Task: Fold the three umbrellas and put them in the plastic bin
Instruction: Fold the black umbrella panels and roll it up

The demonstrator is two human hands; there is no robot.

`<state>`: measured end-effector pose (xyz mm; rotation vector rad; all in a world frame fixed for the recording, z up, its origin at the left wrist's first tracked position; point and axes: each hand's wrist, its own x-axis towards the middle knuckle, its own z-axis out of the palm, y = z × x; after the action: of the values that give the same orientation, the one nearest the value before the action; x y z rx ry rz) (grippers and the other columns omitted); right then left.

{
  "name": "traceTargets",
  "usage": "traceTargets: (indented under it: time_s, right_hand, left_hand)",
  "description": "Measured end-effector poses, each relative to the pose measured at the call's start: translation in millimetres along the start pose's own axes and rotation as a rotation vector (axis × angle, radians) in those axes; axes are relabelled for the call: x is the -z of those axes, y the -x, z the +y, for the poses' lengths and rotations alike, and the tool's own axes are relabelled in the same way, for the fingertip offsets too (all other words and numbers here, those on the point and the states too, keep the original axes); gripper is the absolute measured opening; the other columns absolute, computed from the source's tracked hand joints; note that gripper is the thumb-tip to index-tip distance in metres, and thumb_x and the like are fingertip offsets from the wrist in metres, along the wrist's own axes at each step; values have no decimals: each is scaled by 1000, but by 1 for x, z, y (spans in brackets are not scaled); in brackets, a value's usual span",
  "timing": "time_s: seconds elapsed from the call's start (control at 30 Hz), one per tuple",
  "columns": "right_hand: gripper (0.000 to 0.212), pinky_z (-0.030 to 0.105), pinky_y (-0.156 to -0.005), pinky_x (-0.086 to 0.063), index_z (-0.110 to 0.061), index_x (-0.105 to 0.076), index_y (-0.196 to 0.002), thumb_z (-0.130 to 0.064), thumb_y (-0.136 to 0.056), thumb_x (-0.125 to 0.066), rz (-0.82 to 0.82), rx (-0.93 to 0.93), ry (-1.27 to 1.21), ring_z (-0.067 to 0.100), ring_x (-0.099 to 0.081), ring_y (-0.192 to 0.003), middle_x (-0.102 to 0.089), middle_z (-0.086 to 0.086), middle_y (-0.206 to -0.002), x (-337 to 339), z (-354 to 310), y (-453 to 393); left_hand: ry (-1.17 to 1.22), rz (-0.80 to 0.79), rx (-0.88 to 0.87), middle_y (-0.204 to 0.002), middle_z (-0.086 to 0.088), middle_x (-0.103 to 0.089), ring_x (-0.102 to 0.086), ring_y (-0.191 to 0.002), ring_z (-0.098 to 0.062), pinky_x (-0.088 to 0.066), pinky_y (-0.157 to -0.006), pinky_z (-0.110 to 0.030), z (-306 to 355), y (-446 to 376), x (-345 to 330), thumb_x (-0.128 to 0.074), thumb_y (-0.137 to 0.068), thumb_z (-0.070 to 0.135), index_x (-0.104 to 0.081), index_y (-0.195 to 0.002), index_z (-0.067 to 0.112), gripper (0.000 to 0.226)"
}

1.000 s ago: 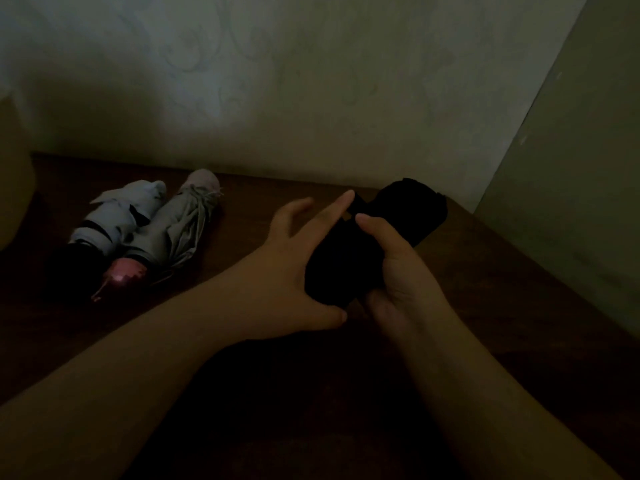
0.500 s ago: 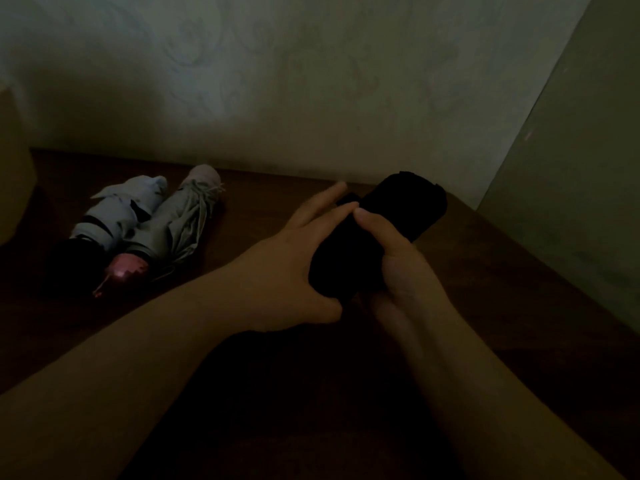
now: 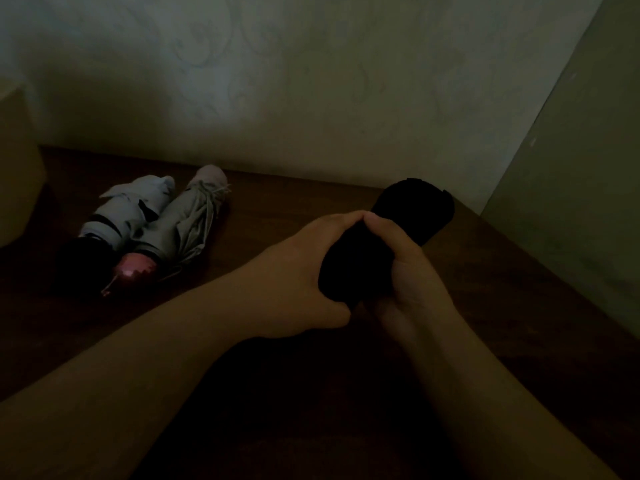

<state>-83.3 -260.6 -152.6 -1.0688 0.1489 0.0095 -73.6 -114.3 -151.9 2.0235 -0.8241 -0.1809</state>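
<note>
- While both hands are wrapping round it, the black umbrella [image 3: 398,244] is sitting right of the frame's centre, its rolled far end poking out toward the upper right and its near end hidden between the palms.
- The left hand [image 3: 304,268] is curling over the bundle from the left and the right hand [image 3: 405,258] is clasping it from the right, with their fingertips meeting on top; both are grasping the umbrella, and neither is slack.
- Whether a strap is being fastened is too dark to tell. If the canopy is not yet tied, any easing of the grip is likely to let the folds spring loose and bulge, undoing the roll.
- With black cloth in such dim light, a fold or rib tip slipping out at the near end is probably going to go unnoticed.
- At middle left, the pale grey umbrella [image 3: 128,216] and the grey umbrella with the pink handle [image 3: 187,230] are lying side by side and touching on the bench [image 3: 519,306], already folded. A forearm sweeping left could be knocking them askew or rolling them.
- A pale shape [image 3: 17,188] at the left edge may be the bin, but that is uncertain; carrying the bundle that way is risking a brush against the two resting umbrellas.
</note>
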Motion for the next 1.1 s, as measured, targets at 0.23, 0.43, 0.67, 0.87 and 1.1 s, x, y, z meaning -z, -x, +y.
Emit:
traceTargets:
  time_s: [0.23, 0.43, 0.67, 0.87, 1.1]
  right_hand:
    - [93, 28, -94, -42, -28, -14, -148, -40, -77, -73, 313, 382, 551, 16, -43, -127, -34, 0, -147, 1, -12, 1]
    - [38, 43, -114, -16, -34, -55, -126, -48, -91, -46, 86, 811, 1590, 14, -23, -138, -41, -12, -140, 24, -17, -17]
    - [22, 22, -91, -35, -33, -58, -115, -32, -94, -50, -286, 480, 1505, 4, -44, -113, -52, -15, -113, 36, -27, -18]
    - [9, 24, -71, -44, -37, -54, -97, -35, -90, -59, -237, 323, 1301, 12, -59, -96, -57, -5, -114, 39, -22, -24]
    - [20, 31, -88, -46, -44, -55, -88, -25, -91, -60, -294, 451, 1342, 8, -53, -106, -56, -16, -104, 34, -22, -22]
  left_hand:
    - [-221, 58, -9, -144, 30, -18, -46, -114, 3, -47, -75, -13, -4, 5, 6, -72, -72, 20, -9, -144, 47, 100]
    - [-759, -91, -2, -149, 31, 2, -49, -103, -1, -44, -68, -14, -6, 14, 15, -66, -76, 30, 8, -143, 47, 102]
    - [-798, -136, -28, -150, 32, -5, -43, -98, 8, -36, -66, -2, -19, 11, 18, -67, -76, 32, 7, -142, 52, 101]
    - [-412, -41, 214, -133, 26, -36, -41, -105, 7, -37, -75, -5, -18, 7, 24, -72, -75, 44, -24, -141, 38, 82]
    - [-481, -158, 494, -95, 6, -56, -54, -77, -7, -47, -69, -25, -6, 8, 26, -45, -78, 66, -54, -102, 27, 47]
